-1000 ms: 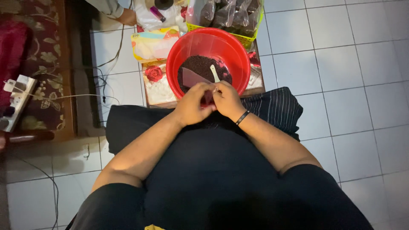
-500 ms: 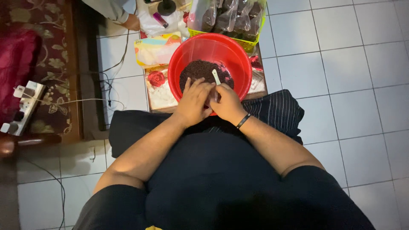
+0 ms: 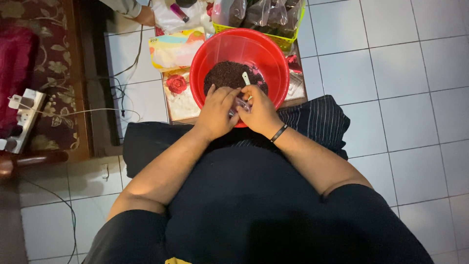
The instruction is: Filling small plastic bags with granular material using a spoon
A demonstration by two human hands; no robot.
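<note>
A round red basin (image 3: pixel 205 54) stands on a low table in front of me and holds a mound of dark brown granules (image 3: pixel 227 73). A white spoon (image 3: pixel 246 79) sticks out of the mound. My left hand (image 3: pixel 216 113) and my right hand (image 3: pixel 261 113) meet over the basin's near rim. Together they pinch a small clear plastic bag (image 3: pixel 240 104), mostly hidden between the fingers. A dark band (image 3: pixel 279 133) circles my right wrist.
A yellow-green basket (image 3: pixel 288 41) of filled clear bags stands behind the basin. A colourful box (image 3: pixel 173 49) lies to its left. A white power strip (image 3: pixel 22 120) with cables lies on the patterned rug at the left. Another person's hand (image 3: pixel 145 16) shows at the top.
The flat dark bag that lay in the basin a second ago is gone from sight. Both hands have closed together on a small clear bag at the near rim.
</note>
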